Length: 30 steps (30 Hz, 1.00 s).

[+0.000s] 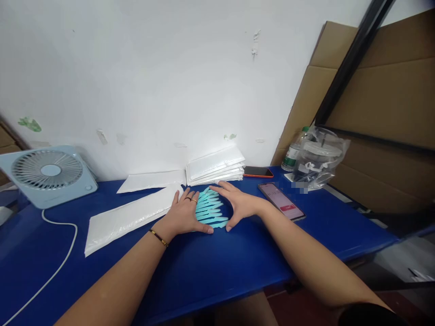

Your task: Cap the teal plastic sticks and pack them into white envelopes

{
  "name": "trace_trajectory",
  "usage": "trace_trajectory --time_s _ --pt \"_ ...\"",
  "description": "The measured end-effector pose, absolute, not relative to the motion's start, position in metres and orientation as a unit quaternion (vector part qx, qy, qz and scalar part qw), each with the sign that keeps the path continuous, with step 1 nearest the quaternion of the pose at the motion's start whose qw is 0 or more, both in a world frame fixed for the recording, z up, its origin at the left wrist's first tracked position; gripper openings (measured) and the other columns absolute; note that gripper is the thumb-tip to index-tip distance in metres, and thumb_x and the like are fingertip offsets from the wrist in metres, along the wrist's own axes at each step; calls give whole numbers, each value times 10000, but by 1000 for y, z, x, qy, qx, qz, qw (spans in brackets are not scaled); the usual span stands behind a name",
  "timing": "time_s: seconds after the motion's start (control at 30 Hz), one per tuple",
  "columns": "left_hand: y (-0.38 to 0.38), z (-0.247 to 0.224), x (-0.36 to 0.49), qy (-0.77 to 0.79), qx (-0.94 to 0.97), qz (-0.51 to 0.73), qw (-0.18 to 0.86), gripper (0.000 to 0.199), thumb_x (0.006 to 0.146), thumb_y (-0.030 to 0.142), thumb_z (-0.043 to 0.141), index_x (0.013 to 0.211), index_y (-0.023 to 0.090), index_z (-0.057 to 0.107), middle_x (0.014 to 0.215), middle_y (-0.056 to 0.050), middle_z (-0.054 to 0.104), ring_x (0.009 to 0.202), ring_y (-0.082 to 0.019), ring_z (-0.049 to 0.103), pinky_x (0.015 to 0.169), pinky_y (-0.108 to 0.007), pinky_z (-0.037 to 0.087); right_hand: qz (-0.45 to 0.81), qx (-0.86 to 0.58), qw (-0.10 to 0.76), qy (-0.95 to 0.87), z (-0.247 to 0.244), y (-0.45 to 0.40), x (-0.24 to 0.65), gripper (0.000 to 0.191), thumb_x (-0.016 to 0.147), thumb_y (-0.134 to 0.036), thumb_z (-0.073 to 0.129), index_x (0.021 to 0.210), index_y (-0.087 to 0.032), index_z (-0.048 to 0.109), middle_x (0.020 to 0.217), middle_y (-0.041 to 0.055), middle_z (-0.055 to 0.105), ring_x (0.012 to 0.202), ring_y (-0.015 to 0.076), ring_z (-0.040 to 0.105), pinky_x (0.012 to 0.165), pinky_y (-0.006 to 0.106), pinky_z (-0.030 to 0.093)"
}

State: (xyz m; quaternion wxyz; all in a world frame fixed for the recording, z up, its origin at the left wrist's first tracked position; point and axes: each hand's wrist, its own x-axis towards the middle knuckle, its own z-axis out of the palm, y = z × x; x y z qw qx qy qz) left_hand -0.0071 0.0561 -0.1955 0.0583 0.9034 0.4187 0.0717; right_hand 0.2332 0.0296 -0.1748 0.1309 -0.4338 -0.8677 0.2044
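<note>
Several slim turquoise strips with pointed ends (pixel 210 209) lie side by side on the blue tabletop; their exact kind I cannot make out. Over their left ends rests my left hand (pixel 185 213), fingers spread and thumb stretched along the near side. My right hand (pixel 239 203) curves around the right side of the strips, thumb and fingers wide apart, with a gap between palm and strips. Beneath my left fingers the strips are partly hidden. Close to my left hand lies a long white padded envelope (pixel 125 219).
A stack of white padded envelopes (pixel 215 165) and another flat envelope (pixel 149 180) lie by the wall. At right are a lit phone (pixel 282 201), an orange-edged phone (pixel 258 172), a bottle (pixel 291 156) and a bagged cup (pixel 317 158). A blue fan (pixel 50 174) stands left, its white cable (pixel 73 240) trailing forward.
</note>
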Motion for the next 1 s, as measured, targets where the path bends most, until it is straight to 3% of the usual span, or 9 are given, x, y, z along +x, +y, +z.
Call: trace_trajectory --time_s 0.07,0.13,0.23,0.33,0.5,0.6,0.8,0.9,1.0 --pt "57 -195 -5 403 910 73 65 1085 518 800 528 1349 129 338 1361 -184 402 1308 -362 237 1058 -550 53 217 -436 125 -864 -180 38 234 1248 443 -493 794 1448 -251 93 1491 133 67 1353 357 50 1063 489 145" --pt "53 -192 -2 381 918 84 72 899 599 733 546 1293 178 410 1285 -138 486 1242 -329 351 1032 -523 171 216 -423 126 -871 -183 42 233 1176 492 -474 776 1445 -229 131 1452 139 194 1326 338 157 1052 470 195" --pt "43 -186 4 350 930 82 82 599 725 565 561 1199 206 488 1182 -96 555 1115 -277 468 932 -421 342 177 -404 142 -886 -183 39 228 908 586 -406 724 1375 -195 330 1276 119 409 1188 284 357 975 406 330" --pt "33 -182 10 332 939 66 70 375 798 399 523 1102 180 538 1074 -93 590 1006 -240 522 860 -348 402 134 -397 142 -897 -181 32 221 581 628 -333 673 1165 -160 534 1079 90 487 970 219 477 823 324 428" --pt "20 -181 22 372 927 34 23 199 795 189 425 926 134 565 902 -102 614 808 -212 579 725 -316 442 44 -395 75 -915 -178 26 207 221 640 -279 609 819 -150 590 813 57 523 784 194 489 686 290 426" --pt "19 -185 26 387 921 28 20 188 750 161 444 889 125 565 857 -108 624 764 -221 592 693 -325 448 -1 -398 35 -917 -178 22 199 204 620 -280 611 778 -155 573 794 73 559 797 221 512 708 314 415" --pt "26 -188 24 415 908 51 24 223 719 200 500 929 142 550 918 -109 630 861 -242 597 724 -323 445 28 -447 24 -894 -166 12 196 303 670 -274 600 955 -177 561 827 58 628 711 217 579 604 298 397" --pt "27 -181 21 440 895 65 29 287 774 262 467 1039 153 485 894 -98 642 798 -243 620 633 -309 431 89 -428 132 -890 -151 8 204 417 650 -315 676 1034 -205 556 930 42 626 809 214 582 651 288 414" --pt "26 -174 20 466 879 93 41 279 805 282 431 1066 182 430 805 -58 645 725 -231 629 557 -275 387 162 -419 325 -832 -142 7 203 461 740 -430 629 1134 -213 530 1073 57 589 945 202 551 760 294 430"
